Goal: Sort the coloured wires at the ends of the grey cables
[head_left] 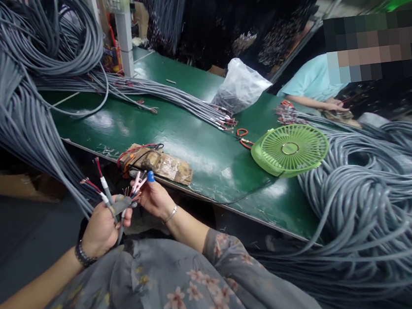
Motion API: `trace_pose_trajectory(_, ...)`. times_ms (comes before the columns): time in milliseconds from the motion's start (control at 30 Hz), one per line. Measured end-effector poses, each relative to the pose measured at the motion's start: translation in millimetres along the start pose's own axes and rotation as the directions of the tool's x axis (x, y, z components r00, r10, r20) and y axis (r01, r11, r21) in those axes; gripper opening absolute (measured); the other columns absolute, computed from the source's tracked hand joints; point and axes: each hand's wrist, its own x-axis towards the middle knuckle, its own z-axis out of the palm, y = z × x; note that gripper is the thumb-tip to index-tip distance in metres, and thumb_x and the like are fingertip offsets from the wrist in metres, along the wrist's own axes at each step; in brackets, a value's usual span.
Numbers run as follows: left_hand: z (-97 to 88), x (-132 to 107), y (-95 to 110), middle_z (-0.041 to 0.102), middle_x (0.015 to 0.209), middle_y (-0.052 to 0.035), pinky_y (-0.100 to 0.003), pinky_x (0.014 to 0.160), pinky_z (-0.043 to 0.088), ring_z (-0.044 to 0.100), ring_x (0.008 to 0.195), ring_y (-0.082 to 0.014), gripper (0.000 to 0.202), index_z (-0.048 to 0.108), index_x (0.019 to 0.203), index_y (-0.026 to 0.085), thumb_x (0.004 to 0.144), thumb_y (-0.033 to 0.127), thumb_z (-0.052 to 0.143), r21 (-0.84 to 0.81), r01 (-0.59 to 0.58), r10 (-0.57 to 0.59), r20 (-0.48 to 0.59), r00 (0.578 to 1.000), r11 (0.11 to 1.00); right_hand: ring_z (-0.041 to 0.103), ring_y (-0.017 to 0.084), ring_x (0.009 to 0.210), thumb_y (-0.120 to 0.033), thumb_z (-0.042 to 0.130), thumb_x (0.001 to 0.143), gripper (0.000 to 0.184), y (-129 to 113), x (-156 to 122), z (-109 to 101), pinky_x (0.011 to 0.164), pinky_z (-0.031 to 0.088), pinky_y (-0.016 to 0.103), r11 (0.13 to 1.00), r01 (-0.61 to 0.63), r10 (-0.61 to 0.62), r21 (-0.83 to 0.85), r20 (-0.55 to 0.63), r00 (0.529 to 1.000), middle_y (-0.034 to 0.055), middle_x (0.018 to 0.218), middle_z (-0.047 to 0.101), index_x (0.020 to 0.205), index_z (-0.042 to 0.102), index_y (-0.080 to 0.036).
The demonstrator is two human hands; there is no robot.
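Note:
My left hand [105, 228], its thumb wrapped in a grey cover, is closed around several grey cables [106, 188]. Their white-banded ends stick up, with red and dark wires fanning out. My right hand [155, 200], a blue cap on one fingertip, is closed close beside it. A small pink crossed tool [138, 182] shows at its fingers; its exact kind is unclear. Thin coloured wires [133, 196] spread from a cable end between both hands. The far fingers of my right hand are partly hidden.
Beyond my hands, a taped block [170, 168] lies along the edge of the green table [206, 159]. A green fan [290, 149] and orange-handled scissors [243, 138] are to the right. Cable coils [374, 195] hang at both sides. A person [312, 80] works across the table.

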Motion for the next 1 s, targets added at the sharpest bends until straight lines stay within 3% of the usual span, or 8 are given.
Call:
trace_pose_trajectory(167,0.4,0,-1,0.057,0.041,0.0025,-0.017,0.037,0.028,0.045,0.036,-0.0063,0.031,0.067,0.054,0.017,0.046,0.040,0.087,0.006,0.009,-0.009,-0.005,1.000,1.000,0.058,0.014,0.064,-0.068,0.065,0.095,0.052,-1,4,-2,0.067,0.054,0.027,0.994,-0.103,0.100,0.047,0.074,0.992,0.0026,0.078,0.072,0.084,0.071,-0.018)
trace_pose_trajectory(433,-0.6,0,-3,0.058,0.041,0.0021,-0.018,0.036,0.029,0.045,0.035,-0.0065,0.031,0.064,0.052,0.018,0.044,0.039,0.086,-0.001,0.026,-0.026,-0.028,0.999,1.000,0.057,0.014,0.061,-0.058,0.060,0.102,0.046,0,7,5,0.062,0.052,0.026,0.989,-0.069,0.071,0.129,-0.013,0.997,0.0017,0.072,0.070,0.084,0.072,-0.018)
trace_pose_trajectory(600,-0.3,-3,-3,0.058,0.041,0.0022,-0.018,0.037,0.028,0.047,0.035,-0.0076,0.031,0.065,0.053,0.018,0.044,0.038,0.087,0.006,0.011,-0.011,-0.031,0.999,1.000,0.059,0.014,0.062,-0.064,0.061,0.099,0.049,-1,3,7,0.060,0.051,0.024,0.984,-0.081,0.082,0.160,0.001,0.997,0.0016,0.074,0.071,0.083,0.070,-0.019)
trace_pose_trajectory(800,-1.9,-9,-5,0.059,0.041,0.0005,-0.020,0.037,0.031,0.047,0.035,-0.0088,0.032,0.062,0.048,0.019,0.044,0.038,0.088,0.034,-0.036,0.036,-0.006,0.999,0.999,0.061,0.014,0.066,-0.076,0.053,0.096,0.060,2,-1,2,0.063,0.054,0.026,0.991,-0.092,0.086,0.097,0.063,0.994,0.0030,0.081,0.073,0.082,0.067,-0.020)
trace_pose_trajectory(900,-5.0,-11,-7,0.059,0.041,0.0007,-0.022,0.038,0.036,0.050,0.036,-0.0104,0.029,0.064,0.047,0.019,0.044,0.036,0.088,0.038,-0.062,0.062,-0.016,0.998,0.997,0.061,0.014,0.067,-0.077,0.056,0.095,0.059,3,-4,-4,0.063,0.054,0.025,0.995,-0.091,0.087,0.041,0.090,0.992,0.0034,0.084,0.073,0.086,0.069,-0.020)
trace_pose_trajectory(1000,-7.4,-13,-9,0.061,0.043,0.0002,-0.022,0.039,0.038,0.051,0.037,-0.0108,0.027,0.066,0.048,0.020,0.046,0.036,0.088,0.069,-0.091,0.093,-0.018,0.996,0.993,0.060,0.013,0.064,-0.077,0.064,0.090,0.059,-1,-10,-12,0.059,0.052,0.023,0.983,-0.147,0.163,-0.112,0.150,0.975,0.0037,0.080,0.072,0.084,0.070,-0.018)
